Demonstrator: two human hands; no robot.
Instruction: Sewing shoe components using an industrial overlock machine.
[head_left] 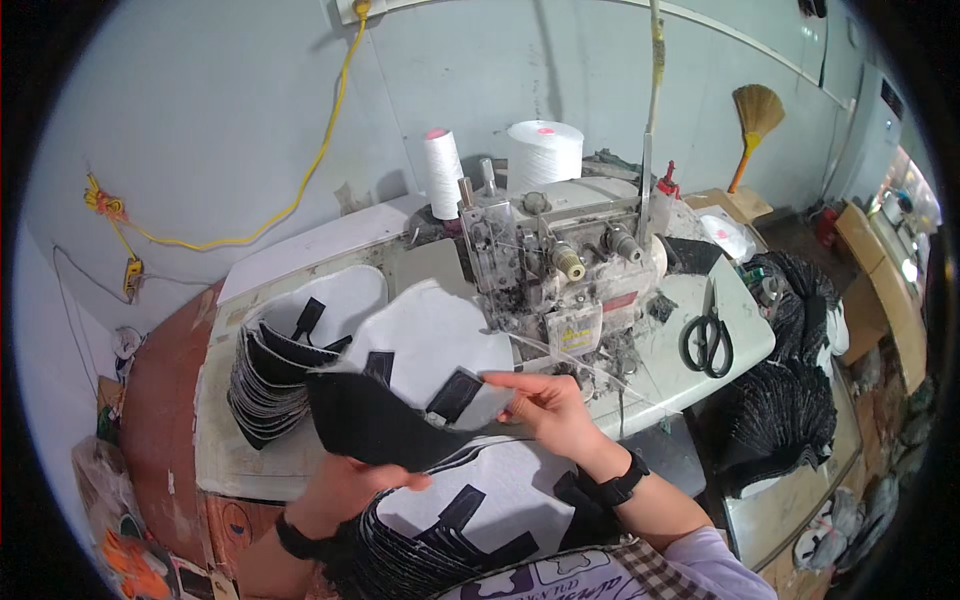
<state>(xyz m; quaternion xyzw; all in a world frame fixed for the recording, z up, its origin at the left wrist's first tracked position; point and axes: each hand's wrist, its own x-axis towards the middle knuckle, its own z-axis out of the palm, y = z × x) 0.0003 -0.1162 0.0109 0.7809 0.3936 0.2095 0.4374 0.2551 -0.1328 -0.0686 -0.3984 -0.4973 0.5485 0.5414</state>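
Observation:
A white fabric piece [430, 325] with black tabs lies in front of the overlock sewing machine [590, 275], its upper edge close to the machine's needle area. My right hand [555, 415] pinches this piece's right edge beside a black tab [455, 395]. Lower left, my left hand [350, 492] grips a black fabric piece [365, 415], thumb along its lower edge; the piece overlaps the white one. Beneath both hands, a stack of white fabric pieces [515, 475] with black backs and tabs rests against my body. Some left fingers are hidden under the cloth.
Another fabric stack [270, 375] sits on the table's left. Black-handled scissors [708, 340] lie right of the machine. Thread cones [545, 155] stand behind it. More dark fabric piles [775, 425] rest at the right. A yellow cord [320, 155] hangs along the wall.

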